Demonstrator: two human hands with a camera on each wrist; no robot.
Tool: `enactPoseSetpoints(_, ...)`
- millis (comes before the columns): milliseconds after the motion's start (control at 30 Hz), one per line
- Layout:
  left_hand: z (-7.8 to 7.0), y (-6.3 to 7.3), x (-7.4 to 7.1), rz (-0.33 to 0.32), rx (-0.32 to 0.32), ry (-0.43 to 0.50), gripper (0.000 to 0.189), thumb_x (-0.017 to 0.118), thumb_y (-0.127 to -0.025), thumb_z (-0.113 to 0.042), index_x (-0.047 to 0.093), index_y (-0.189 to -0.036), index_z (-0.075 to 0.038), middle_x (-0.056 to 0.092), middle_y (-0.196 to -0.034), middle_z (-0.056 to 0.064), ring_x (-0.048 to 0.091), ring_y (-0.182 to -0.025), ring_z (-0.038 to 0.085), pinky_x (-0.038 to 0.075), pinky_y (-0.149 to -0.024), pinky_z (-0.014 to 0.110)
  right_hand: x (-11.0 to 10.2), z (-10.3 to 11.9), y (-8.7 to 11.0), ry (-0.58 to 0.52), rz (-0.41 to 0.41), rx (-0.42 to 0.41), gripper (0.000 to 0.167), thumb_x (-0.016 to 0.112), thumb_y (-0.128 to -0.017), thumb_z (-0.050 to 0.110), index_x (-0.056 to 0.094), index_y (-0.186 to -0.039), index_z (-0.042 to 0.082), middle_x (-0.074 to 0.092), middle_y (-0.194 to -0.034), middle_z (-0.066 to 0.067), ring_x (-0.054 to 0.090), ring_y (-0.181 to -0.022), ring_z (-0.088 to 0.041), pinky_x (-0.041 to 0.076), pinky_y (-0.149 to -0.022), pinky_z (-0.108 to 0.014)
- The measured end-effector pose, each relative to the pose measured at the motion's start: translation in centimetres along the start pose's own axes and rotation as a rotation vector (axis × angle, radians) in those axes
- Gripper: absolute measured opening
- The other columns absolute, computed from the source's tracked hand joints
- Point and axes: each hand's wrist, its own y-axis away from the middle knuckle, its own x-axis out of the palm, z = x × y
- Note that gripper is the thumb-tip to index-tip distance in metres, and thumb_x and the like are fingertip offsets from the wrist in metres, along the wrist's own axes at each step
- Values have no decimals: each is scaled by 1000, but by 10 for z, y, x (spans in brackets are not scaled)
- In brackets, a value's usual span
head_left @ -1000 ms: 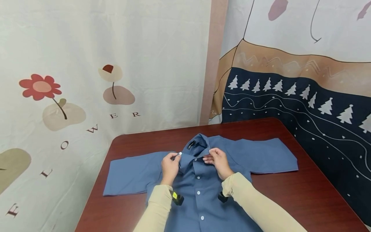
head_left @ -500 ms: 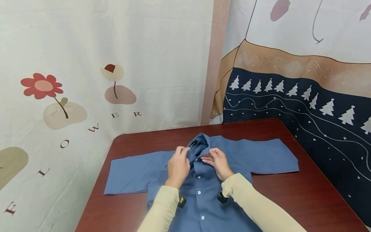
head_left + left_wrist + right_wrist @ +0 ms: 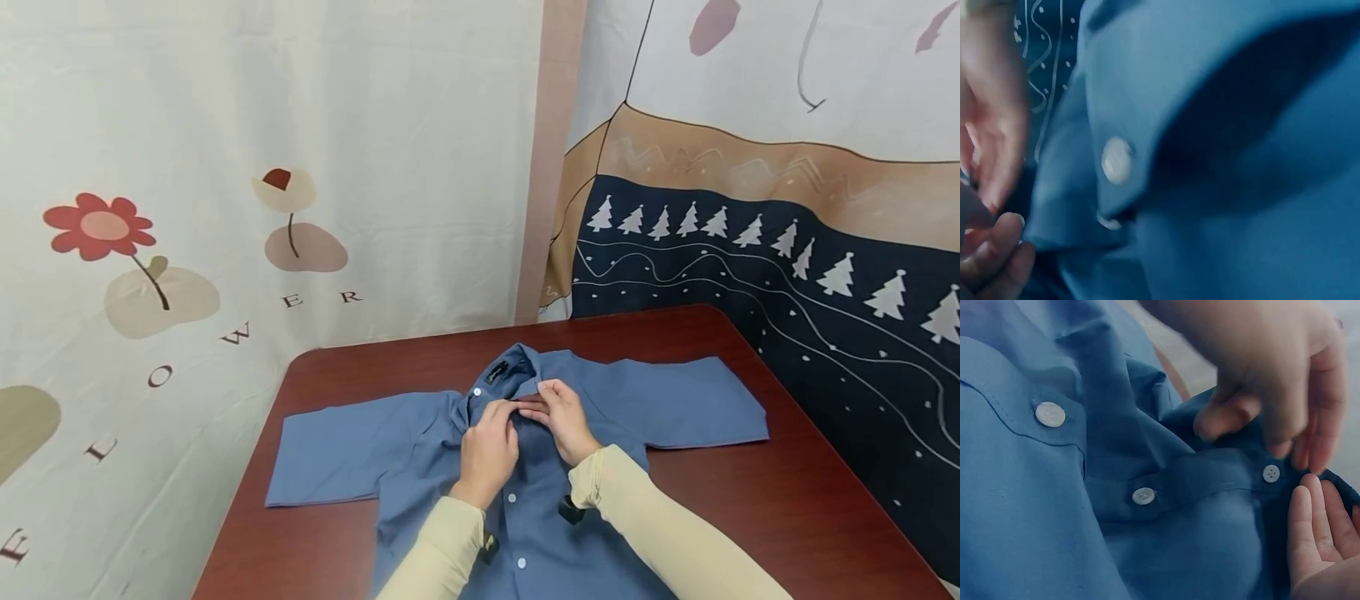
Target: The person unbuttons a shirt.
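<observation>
A blue short-sleeved button-up shirt (image 3: 337, 442) lies spread front up, its collar at the far end. My left hand (image 3: 489, 457) is over the upper placket, fingers bent toward the right hand's fingertips. In the right wrist view a gap shows between its thumb and fingers, just above a small white button (image 3: 1271, 474). My right hand (image 3: 567, 425) pinches the right collar point between thumb and forefinger, its other fingers extended under the cloth edge. At the left collar point sits a white button (image 3: 477, 392), seen large in the left wrist view.
The shirt lies on a reddish-brown table (image 3: 750, 517) with rounded far corners. A flower-print curtain (image 3: 420, 167) hangs behind, and a dark tree-print cloth (image 3: 675, 267) hangs at the right. Black wrist cameras (image 3: 572, 509) sit under the cream sleeves.
My left hand has let go of the left collar point and moved right to the placket beside the right hand. The right hand keeps its hold on the collar.
</observation>
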Motion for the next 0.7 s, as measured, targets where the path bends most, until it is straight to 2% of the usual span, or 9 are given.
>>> enactPoseSetpoints(133,9,-1,3,-28,-34,11,28,63,-86,3,67,-110,-8,62,-106,6,55,-50,19,49,-51,35,0,4,1,5,15,-1,21,41,-106,12,48,-103,-7,63,-102,-30,67,-94,-38,53,-85,-46)
enactPoseSetpoints(233,15,-5,0,-3,-26,20,27,62,-89,2,67,-114,-7,60,-109,7,49,-46,17,46,-47,33,0,5,2,17,13,4,21,41,-106,13,48,-105,-7,64,-101,-29,67,-93,-39,52,-86,-47)
enactPoseSetpoints(367,20,-10,-3,86,-39,-15,25,59,-92,-1,69,-115,-8,63,-115,5,58,-54,20,50,-51,35,-1,5,2,13,31,-10,21,42,-106,13,49,-104,-6,65,-99,-28,68,-90,-38,53,-85,-47)
enactPoseSetpoints(500,22,-14,-7,201,-88,-41,18,61,-94,-9,71,-109,-9,67,-102,3,67,-74,24,54,-63,38,-4,2,2,21,46,-33,21,42,-106,13,50,-102,-6,66,-97,-27,69,-87,-33,55,-81,-43)
enactPoseSetpoints(600,23,-15,-10,261,-117,12,14,62,-95,-11,72,-105,-8,67,-95,5,66,-81,24,53,-70,39,-8,-2,1,45,31,-37,21,41,-106,13,50,-102,-6,66,-97,-26,70,-85,-30,55,-80,-42)
enactPoseSetpoints(700,23,-18,-14,300,-137,78,16,58,-96,-6,72,-103,-5,67,-96,8,66,-89,26,52,-78,40,-13,-6,0,54,12,-36,22,42,-106,14,49,-103,-7,66,-97,-26,69,-87,-32,54,-81,-44)
